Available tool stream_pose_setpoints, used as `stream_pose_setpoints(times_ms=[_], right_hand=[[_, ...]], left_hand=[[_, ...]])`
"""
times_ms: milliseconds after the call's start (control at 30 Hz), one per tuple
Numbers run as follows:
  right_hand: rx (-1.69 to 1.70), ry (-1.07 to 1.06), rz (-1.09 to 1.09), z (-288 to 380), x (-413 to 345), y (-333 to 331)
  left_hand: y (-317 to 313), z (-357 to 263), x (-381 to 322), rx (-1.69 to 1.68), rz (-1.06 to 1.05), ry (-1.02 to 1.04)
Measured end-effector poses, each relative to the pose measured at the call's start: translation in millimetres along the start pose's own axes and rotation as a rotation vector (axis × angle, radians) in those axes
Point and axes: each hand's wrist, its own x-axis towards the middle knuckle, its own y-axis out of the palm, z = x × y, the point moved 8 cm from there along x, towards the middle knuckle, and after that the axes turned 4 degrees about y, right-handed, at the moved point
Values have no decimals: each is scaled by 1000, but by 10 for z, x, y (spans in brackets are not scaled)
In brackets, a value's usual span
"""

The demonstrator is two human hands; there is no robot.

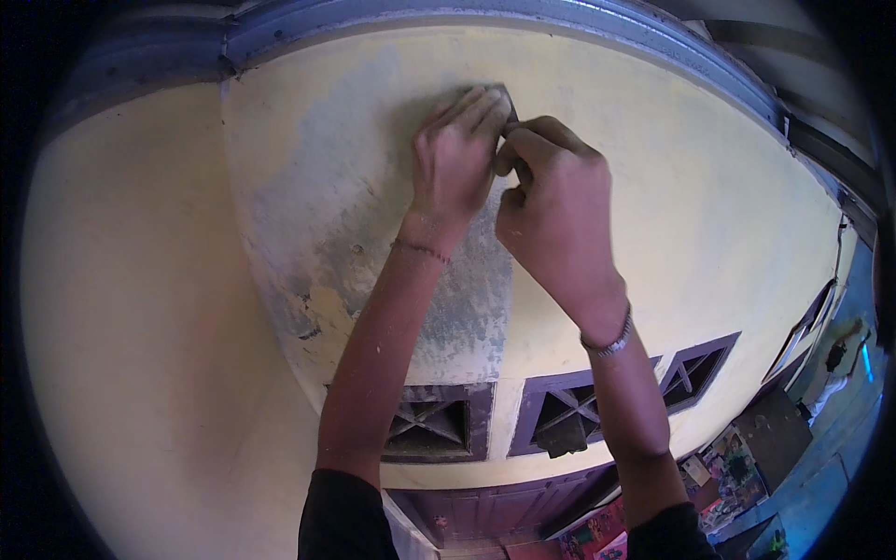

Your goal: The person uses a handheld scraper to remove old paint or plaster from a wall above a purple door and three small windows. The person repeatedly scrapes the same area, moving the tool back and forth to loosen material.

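Both my hands are raised to a cream-painted wall (pixel 651 203), high up under a beam. Between them is a thin dark sheet, apparently sandpaper (pixel 512 108), mostly covered by my fingers. My left hand (pixel 455 154) presses it to the wall with fingers laid over it. Just to its right, my right hand (pixel 560 196) pinches the sheet's lower right edge between thumb and bent fingers. A worn grey patch (pixel 465 294) of scraped paint spreads below and left of the hands. Pale dust specks both forearms.
A blue-grey beam (pixel 434 15) runs above the wall. Below are purple-framed vents (pixel 483 423), one with a dark folded piece (pixel 562 437) hanging on it, and a purple panelled door (pixel 504 500). Far below right, a person (pixel 833 378) is on the blue floor (pixel 850 420) near a cluttered surface (pixel 735 469).
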Motion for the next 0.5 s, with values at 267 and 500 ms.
stream_pose_setpoints(times_ms=[267, 500], right_hand=[[30, -29, -20, -66, 58, -12], [4, -55, 12, -64, 126, -27]], left_hand=[[23, -25, 71, -38, 38, 24], [32, 20, 135, 18, 38, 2]])
